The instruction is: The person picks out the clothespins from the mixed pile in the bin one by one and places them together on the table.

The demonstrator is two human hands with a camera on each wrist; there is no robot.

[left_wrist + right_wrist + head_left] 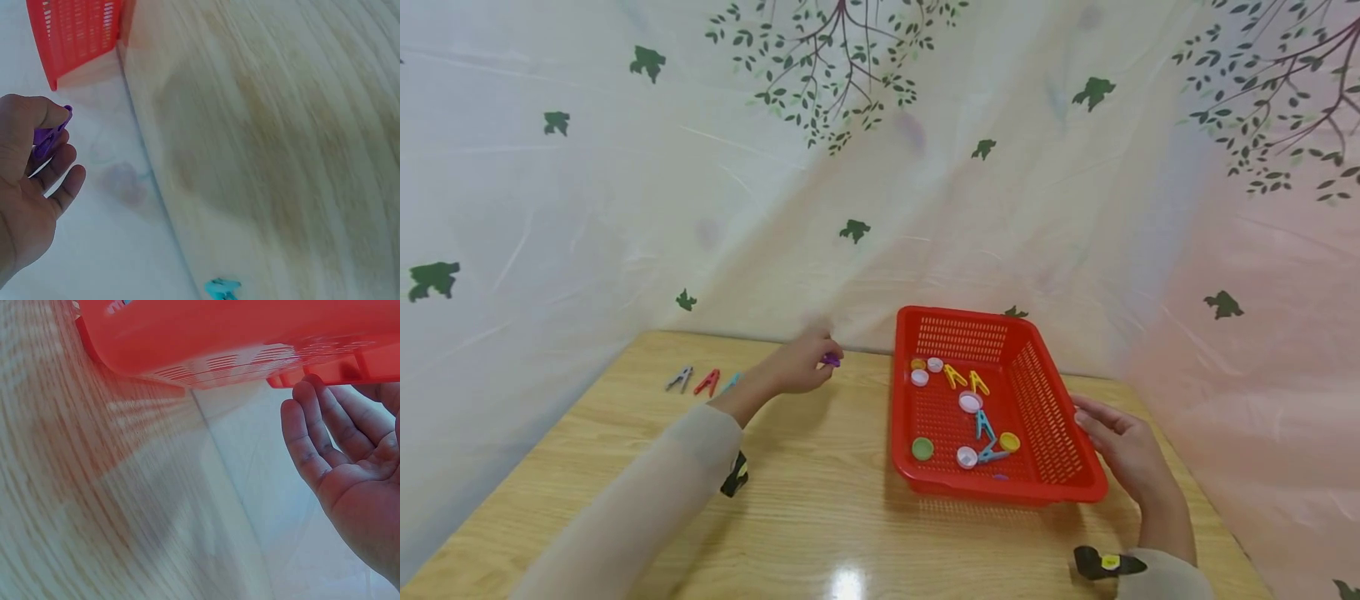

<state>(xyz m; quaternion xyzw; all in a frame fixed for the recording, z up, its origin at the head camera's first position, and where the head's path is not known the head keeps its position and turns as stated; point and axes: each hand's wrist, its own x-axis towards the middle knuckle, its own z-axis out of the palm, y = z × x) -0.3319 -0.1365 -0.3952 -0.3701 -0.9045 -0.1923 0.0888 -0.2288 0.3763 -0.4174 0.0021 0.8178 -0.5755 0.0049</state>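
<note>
Red basket (992, 484) on a wood-grained tabletop (820, 517)

The tabletop is light wood, with a bright glare spot (847, 583) in front of the basket. Behind the basket and to both sides hangs a pale, creased sheet (625, 192), printed with green leaves (853, 231) and thin branches (842, 10), pinkish to the basket's right. Left of the basket, a person's left hand (805, 364) pinches a purple clothespin (831, 360). The right hand (1127, 454) grips the basket's right rim. Farther left of the basket lie gray, red and blue clothespins (707, 382). Inside the basket are small round caps (970, 402), yellow clothespins (954, 377) and blue clothespins (984, 426).
</note>
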